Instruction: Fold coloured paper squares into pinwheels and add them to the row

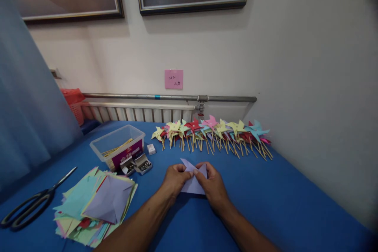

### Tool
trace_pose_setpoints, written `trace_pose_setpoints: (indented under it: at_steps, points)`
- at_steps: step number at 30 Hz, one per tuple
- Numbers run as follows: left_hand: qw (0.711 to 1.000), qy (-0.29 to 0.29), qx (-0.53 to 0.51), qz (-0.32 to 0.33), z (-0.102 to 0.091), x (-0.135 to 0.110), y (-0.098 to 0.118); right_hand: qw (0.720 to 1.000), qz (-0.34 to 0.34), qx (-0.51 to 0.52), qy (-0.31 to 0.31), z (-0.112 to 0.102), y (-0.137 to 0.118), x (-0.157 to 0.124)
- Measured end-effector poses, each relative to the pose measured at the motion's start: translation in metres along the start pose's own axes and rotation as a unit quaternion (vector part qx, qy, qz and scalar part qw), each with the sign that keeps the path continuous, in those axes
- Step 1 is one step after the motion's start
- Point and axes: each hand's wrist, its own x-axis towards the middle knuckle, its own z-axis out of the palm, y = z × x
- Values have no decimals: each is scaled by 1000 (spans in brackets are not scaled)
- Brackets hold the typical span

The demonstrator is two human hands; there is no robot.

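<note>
Between my hands, above the blue table cover, is a sheet of purple paper (193, 186) with pointed flaps standing up at its top. My left hand (176, 179) pinches its left side, thumb near the middle. On the right side my right hand (213, 185) grips the same paper, its thumb close to the left one. The fingers behind the sheet are partly hidden. To the left lies a pile of coloured paper squares (79, 197), topped by a purple one with cut slits (110, 201).
Paper pinwheels (209, 130) on sticks lie in a row along the back. At left are a plastic box (99, 147) of sticks, small boxes of metal pins (143, 165), a small white box (151, 149) and scissors (38, 204). A pipe (130, 96) runs along the wall.
</note>
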Motion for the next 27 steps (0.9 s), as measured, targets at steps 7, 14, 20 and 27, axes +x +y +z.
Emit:
trace_pose_setpoints:
  at_steps: [7, 14, 20, 27]
  points:
    - [1000, 1, -9, -6, -3, 0, 4, 997, 18, 72, -29, 2, -4, 0]
    - [997, 33, -64, -15, -12, 5, 12, 999, -9, 41, -19, -3, -7, 1]
    - [994, 17, -106, -26, -16, 8, 16, 995, -21, 42, -93, -5, -5, 0]
    - [996, 14, -86, -17, -15, 6, 14, 995, -40, 3, -95, -6, -10, -1]
